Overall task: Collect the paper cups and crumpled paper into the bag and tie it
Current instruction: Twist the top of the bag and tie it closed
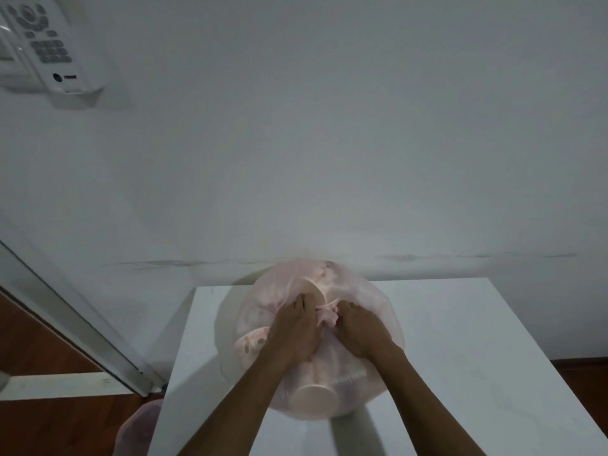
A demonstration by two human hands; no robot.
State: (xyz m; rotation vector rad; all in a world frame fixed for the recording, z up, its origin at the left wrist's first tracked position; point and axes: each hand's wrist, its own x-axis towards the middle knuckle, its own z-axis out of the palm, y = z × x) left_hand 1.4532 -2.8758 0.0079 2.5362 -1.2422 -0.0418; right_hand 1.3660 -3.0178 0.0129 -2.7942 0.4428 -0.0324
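Fingers of the left hand and right hand curl in from either side, pinching the gathered pink plastic neck of the translucent pink plastic bag. To tie well, I'd pull both ends evenly outward and snug the knot down low. Bulging and round, the bag shows pale paper cups through its skin. It sits at the far-left part of the white table, near the pale wall.
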